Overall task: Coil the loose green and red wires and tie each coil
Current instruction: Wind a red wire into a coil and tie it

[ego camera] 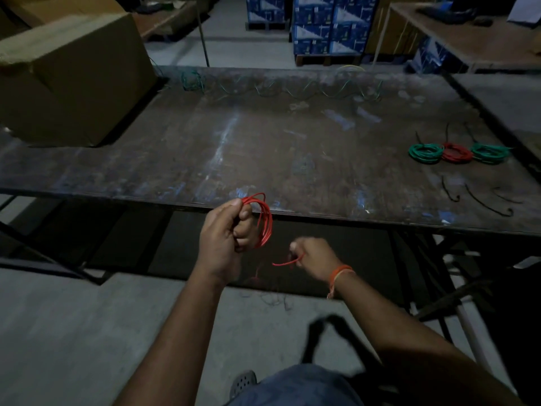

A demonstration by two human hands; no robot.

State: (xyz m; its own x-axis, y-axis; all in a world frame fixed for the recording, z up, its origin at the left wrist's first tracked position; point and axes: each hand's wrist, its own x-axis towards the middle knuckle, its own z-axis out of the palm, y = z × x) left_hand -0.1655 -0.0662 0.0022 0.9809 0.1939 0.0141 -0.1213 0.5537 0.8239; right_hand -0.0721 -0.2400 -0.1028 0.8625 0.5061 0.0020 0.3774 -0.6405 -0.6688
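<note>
Dim storeroom, concrete floor, scarred dark surface [263,148] across the middle. Cardboard box [73,77] far left on it, blue cartons [328,24] stacked beyond the far edge.

Left hand [225,235] at the near edge, fingers curled round a red coil [263,221] of several loops, thumb on top. Right hand [314,256] just right of it and lower, blurred, pinching the red wire tail [285,262]. Rest of the tail drops below the surface, hard to trace.

Looks like mid-coil, tie not yet on. Advice for the step:
- keep thumb clamped on the loop stack so turns do not spring apart
- feed the tail with light tension, match each new turn to the loops already there
- leave a short end free for binding

Finished coils [456,153] far right: green, red, green, touching in a row. Dark tie pieces [486,203] nearer, right side. Loose green wire [278,89] strung along the far edge, not yet coiled.

Writing: cartons show white graphics, text too small and blurred to read. No label legible on the box.
</note>
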